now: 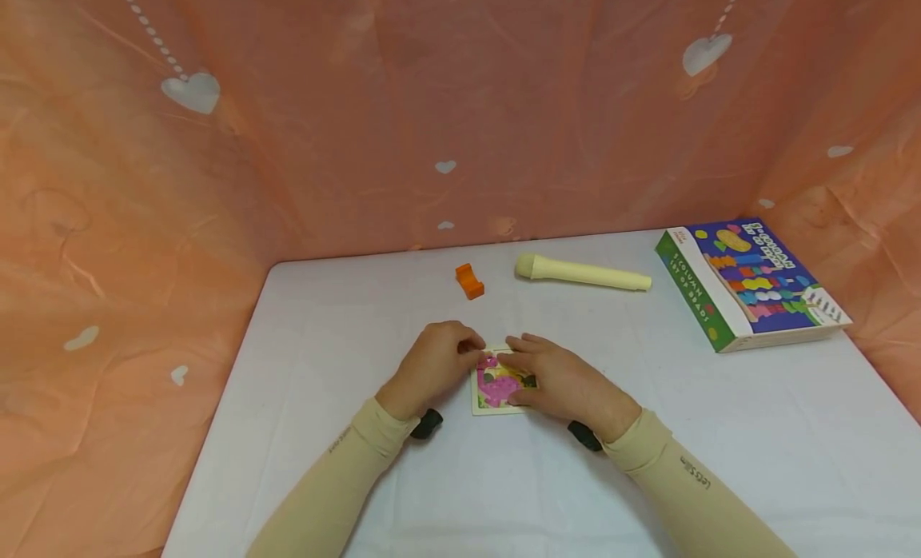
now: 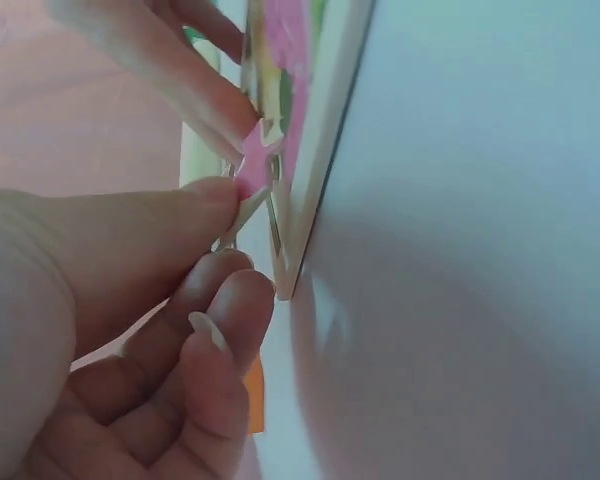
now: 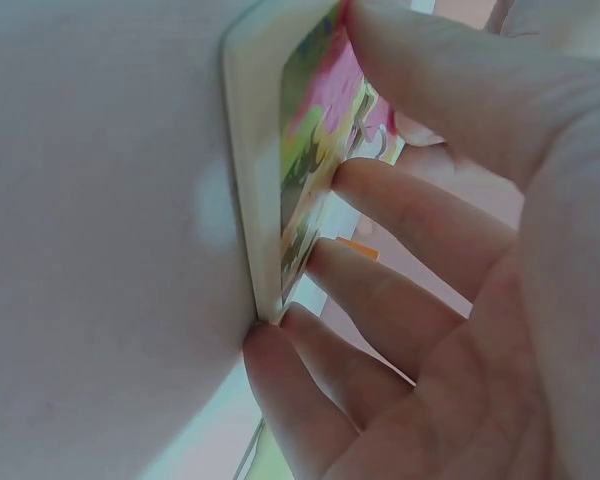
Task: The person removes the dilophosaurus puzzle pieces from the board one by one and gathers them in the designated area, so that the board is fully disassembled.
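A small square picture puzzle (image 1: 499,390) with a pale rim and a pink figure lies on the white table between the two hands. At its upper left corner, my left hand (image 1: 435,360) pinches a small pink puzzle piece (image 2: 255,162) between thumb and fingers. The piece is tilted over the board, seen in the left wrist view. My right hand (image 1: 568,378) rests on the puzzle's right side with fingers spread and only slightly bent. In the right wrist view, its fingertips touch the picture and the board's edge (image 3: 248,190). The right hand hides part of the picture.
Beyond the hands lie an orange curved block (image 1: 470,281) and a pale yellow toy microphone (image 1: 583,273). A blue and green bead-set box (image 1: 751,286) sits at the table's right back. An orange curtain (image 1: 460,102) with hearts hangs behind the white table (image 1: 324,302).
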### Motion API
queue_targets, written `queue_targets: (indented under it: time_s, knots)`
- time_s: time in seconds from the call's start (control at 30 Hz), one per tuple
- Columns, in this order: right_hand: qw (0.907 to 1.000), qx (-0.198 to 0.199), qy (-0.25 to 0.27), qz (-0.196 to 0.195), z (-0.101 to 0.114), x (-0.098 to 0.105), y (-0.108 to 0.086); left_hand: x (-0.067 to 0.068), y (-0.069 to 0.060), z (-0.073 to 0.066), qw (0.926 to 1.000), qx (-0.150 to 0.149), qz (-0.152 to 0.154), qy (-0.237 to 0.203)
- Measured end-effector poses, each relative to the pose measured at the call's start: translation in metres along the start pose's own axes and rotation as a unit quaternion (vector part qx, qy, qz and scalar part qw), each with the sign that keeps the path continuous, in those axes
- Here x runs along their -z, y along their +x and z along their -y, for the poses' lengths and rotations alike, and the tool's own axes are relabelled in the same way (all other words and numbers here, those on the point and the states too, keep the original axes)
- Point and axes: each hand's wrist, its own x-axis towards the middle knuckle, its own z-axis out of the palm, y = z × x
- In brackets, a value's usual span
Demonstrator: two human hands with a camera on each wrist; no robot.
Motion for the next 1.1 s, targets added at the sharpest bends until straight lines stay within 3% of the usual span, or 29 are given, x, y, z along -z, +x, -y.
queue_targets:
  time_s: [0.27,0.47,0.67,0.87,0.97,1.1]
  knots:
    - [1.0,-0.001,-0.003,0.0,-0.001,0.003,0.001,0.007,0.006,0.009,0.998,0.004,0.005,-0.062]
    - [1.0,-0.003,0.0,-0.004,0.0,0.003,0.003,0.015,0.007,0.02,0.9936,0.04,0.012,-0.105]
    - [1.0,-0.007,0.002,0.001,0.003,0.001,0.005,0.054,-0.008,0.047,0.9867,0.087,0.001,-0.137]
    - [0.9999,-0.012,0.005,0.002,0.0,0.002,-0.001,0.097,-0.034,0.089,0.9813,0.126,-0.024,-0.144]
    - [0.9999,-0.011,0.009,0.004,-0.002,0.002,-0.004,0.111,-0.05,0.109,0.9779,0.148,-0.027,-0.145]
    - [1.0,-0.001,0.008,-0.002,-0.001,0.001,-0.003,0.124,-0.061,0.125,0.9741,0.161,-0.022,-0.158]
